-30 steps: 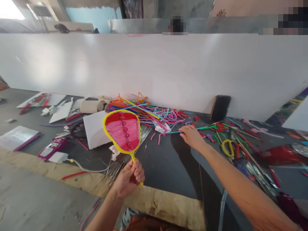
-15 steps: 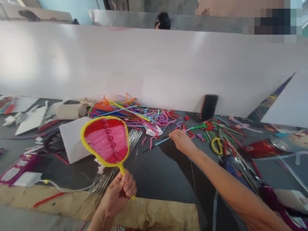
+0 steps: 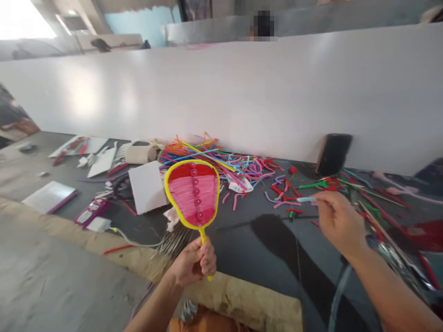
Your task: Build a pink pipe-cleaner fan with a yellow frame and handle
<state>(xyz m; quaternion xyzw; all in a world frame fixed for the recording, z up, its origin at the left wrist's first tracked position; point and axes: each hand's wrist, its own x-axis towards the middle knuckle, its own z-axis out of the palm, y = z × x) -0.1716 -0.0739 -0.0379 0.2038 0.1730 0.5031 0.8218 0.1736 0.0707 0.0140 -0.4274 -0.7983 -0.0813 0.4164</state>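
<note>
My left hand (image 3: pixel 197 260) is closed round the thin yellow handle of a hand fan (image 3: pixel 182 196), held upright above the table. The fan has a fuzzy yellow rim, red and pink striped panels and a row of several round pink-red beads down its middle. On the right, my right hand (image 3: pixel 341 226) is pinched on a light blue pipe cleaner (image 3: pixel 305 199). Only a short end of it pokes out to the left of the fingers, over cut red and purple pipe cleaner pieces (image 3: pixel 278 196). The rest is hidden by the hand.
Behind the fan lies a pile of colourful pipe cleaners (image 3: pixel 207 154). A phone (image 3: pixel 334 154) leans against the white partition (image 3: pixel 242 92). To the left are a white board piece (image 3: pixel 147 186), a cardboard tube (image 3: pixel 141 154) and a purple device (image 3: pixel 92 212). A blue-grey cord (image 3: pixel 337 295) runs at lower right.
The view has turned left. My right hand has moved right across the cut pieces, and less of the light blue pipe cleaner shows. My left hand still holds the fan, now more upright.
</note>
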